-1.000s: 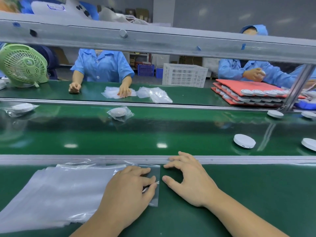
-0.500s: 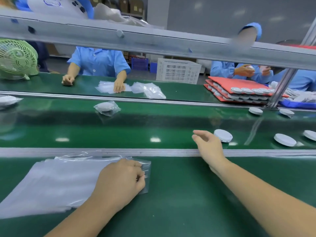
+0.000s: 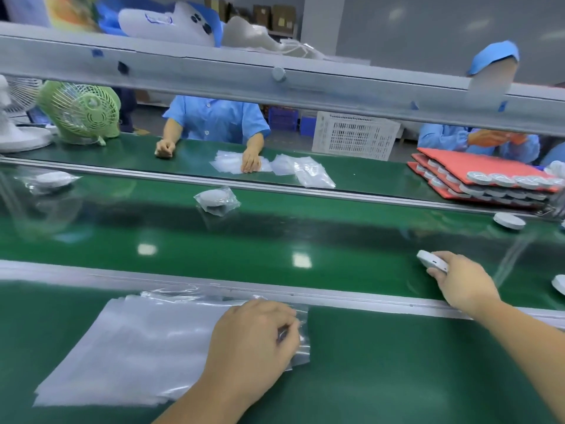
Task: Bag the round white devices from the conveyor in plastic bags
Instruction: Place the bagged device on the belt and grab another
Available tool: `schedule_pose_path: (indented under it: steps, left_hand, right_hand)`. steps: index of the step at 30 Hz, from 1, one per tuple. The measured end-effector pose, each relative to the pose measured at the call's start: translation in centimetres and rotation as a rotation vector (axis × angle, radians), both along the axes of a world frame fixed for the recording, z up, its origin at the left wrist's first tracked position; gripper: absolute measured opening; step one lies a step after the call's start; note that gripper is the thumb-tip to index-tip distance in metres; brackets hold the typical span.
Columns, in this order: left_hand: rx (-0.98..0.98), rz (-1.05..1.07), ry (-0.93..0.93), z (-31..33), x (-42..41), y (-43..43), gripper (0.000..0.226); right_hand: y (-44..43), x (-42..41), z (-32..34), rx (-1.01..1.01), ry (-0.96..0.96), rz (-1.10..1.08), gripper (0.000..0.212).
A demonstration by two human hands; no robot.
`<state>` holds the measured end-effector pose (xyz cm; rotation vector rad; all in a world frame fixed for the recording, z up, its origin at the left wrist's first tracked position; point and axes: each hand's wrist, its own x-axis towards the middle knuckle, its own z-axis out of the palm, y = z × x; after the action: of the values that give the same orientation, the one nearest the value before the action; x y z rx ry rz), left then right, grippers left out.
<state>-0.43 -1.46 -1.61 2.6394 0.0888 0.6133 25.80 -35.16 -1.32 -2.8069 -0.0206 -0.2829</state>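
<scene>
My right hand (image 3: pixel 461 284) reaches over the green conveyor belt (image 3: pixel 275 240) and grips a round white device (image 3: pixel 429 261), lifted at a tilt. My left hand (image 3: pixel 253 341) lies on a stack of clear plastic bags (image 3: pixel 137 347) on the near green table and pinches the corner of the top bag. Two more loose white devices lie on the belt, one at the far right (image 3: pixel 509 221) and one cut off by the right edge (image 3: pixel 559 284). Two bagged devices ride the belt further left, one in the middle (image 3: pixel 215 199) and one at the far left (image 3: pixel 49 179).
A metal rail (image 3: pixel 275 293) divides my table from the belt. A grey overhead beam (image 3: pixel 275 78) crosses the view. Opposite, two people in blue sit by loose bags (image 3: pixel 293 169) and red trays of devices (image 3: pixel 486 179). A green fan (image 3: pixel 82 113) and a white crate (image 3: pixel 354 136) stand behind.
My right hand left the table edge, reached across to the belt and took hold of a white device. My left hand's fingers curled onto the top bag's corner. The belt's items drifted left.
</scene>
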Motion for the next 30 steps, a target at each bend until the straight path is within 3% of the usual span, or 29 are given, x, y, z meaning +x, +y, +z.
schedule_pose_path:
  steps: [2,7,10,12,14,16,17,19,20,23,24,26,27,30]
  left_hand:
    - [-0.035,0.033,0.012,0.0,0.0,0.3,0.031]
    - [-0.192,0.095,-0.009,0.4,0.0,0.3,0.019]
    - [-0.393,0.031,-0.041,1.0,-0.1,0.0,0.017]
    - [-0.495,-0.125,-0.053,1.2,-0.1,-0.4,0.017]
    - [-0.604,-0.297,0.013,1.3,-0.4,-0.9,0.029]
    - [-0.552,-0.342,0.029,1.0,-0.5,-1.0,0.058]
    - [-0.481,-0.325,-0.022,0.8,-0.4,-1.1,0.06]
    - [-0.406,-0.29,-0.224,0.6,-0.2,-1.5,0.041]
    - [-0.426,-0.272,-0.334,0.3,0.0,-1.6,0.034]
    - [-0.743,-0.189,-0.397,0.4,0.1,-2.0,0.028]
    - [-0.8,-0.179,-0.399,0.6,0.1,-2.2,0.022]
    - [-0.744,-0.152,-0.398,1.0,0.1,-2.3,0.019]
    - [-0.65,-0.131,-0.387,1.2,0.2,-2.1,0.026]
    - [-0.33,-0.07,-0.367,0.8,0.6,-1.0,0.042]
  right_hand:
    - [1.8,-1.6,0.3,0.008,-0.099,0.157,0.033]
    - [8.0,-9.7,0.6,-0.109,-0.439,0.848,0.045]
    - [10.2,-13.7,0.4,-0.143,-0.545,1.043,0.037]
    - [11.5,-15.7,0.0,0.057,-0.535,1.041,0.03]
    - [12.7,-17.5,-0.3,0.397,-0.445,0.92,0.029]
    - [13.4,-18.9,-0.3,0.703,-0.332,0.727,0.032]
    - [13.7,-19.2,-0.3,0.789,-0.287,0.678,0.027]
    - [13.8,-19.6,0.3,0.82,-0.214,0.697,0.014]
    - [13.8,-19.6,0.4,0.833,-0.124,0.736,0.025]
    - [14.7,-19.8,1.1,1.033,0.271,0.821,0.049]
    - [15.0,-19.7,1.2,0.992,0.271,0.829,0.047]
    - [15.8,-18.3,2.1,0.836,0.091,0.741,0.024]
    - [16.2,-17.0,2.7,0.773,0.009,0.695,0.014]
    - [17.0,-11.0,4.5,0.749,-0.125,0.54,0.022]
